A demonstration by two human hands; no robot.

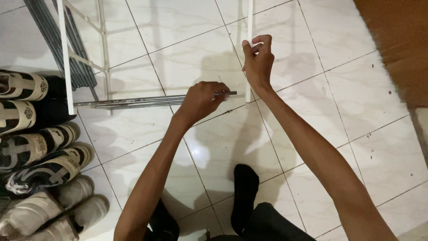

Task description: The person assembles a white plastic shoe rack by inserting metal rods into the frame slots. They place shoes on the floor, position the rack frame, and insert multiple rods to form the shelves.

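Left hand [200, 100]: grip closed around thin grey metal rods [133, 101], held level just above white tiled floor [187, 53]. Right hand [257, 60]: grip pinching upright white metal post [249, 20]. Shoes [40, 156] lined along left.

Both forearms are bare and sleeveless; a black fabric sock [244, 187] and dark black trousers [267, 223] show at bottom centre.

Six shoes [40, 151] are counted at left, two hands, two white frame uprights, one rod bundle [133, 101].
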